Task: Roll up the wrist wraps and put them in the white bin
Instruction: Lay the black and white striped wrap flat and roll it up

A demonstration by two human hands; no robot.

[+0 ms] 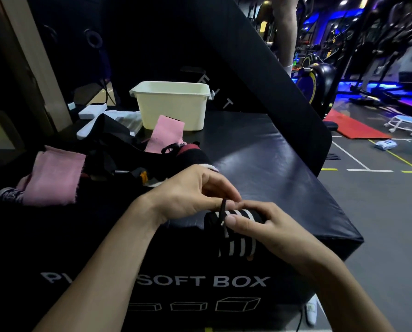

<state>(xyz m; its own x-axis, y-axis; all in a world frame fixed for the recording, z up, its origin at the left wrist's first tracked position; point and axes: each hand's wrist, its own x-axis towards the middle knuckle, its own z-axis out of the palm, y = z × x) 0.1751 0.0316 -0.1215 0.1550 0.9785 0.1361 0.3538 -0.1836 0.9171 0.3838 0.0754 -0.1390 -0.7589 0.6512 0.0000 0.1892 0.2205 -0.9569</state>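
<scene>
Now my right hand (pixel 260 224) clamps the striped wrap (pixel 236 236) at the box's (pixel 284 188) near edge, left hand (pixel 190 195) pinching its loop (pixel 223 207); keep turns tight, edges aligned.

The right hand (pixel 267 226) covers the far end of the striped wrist wrap (pixel 236 236). The left forearm hides some letters printed on the soft box (pixel 284 178). Inside of the white bin (pixel 174 104) is not visible. Dark items between the pink wraps (pixel 54 178) are unclear.

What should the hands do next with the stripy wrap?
Probably keep rolling: the striped wrap is pinched by both the left hand and right hand, but its tail hangs down the box front, unrolled. The white bin comes later.
</scene>
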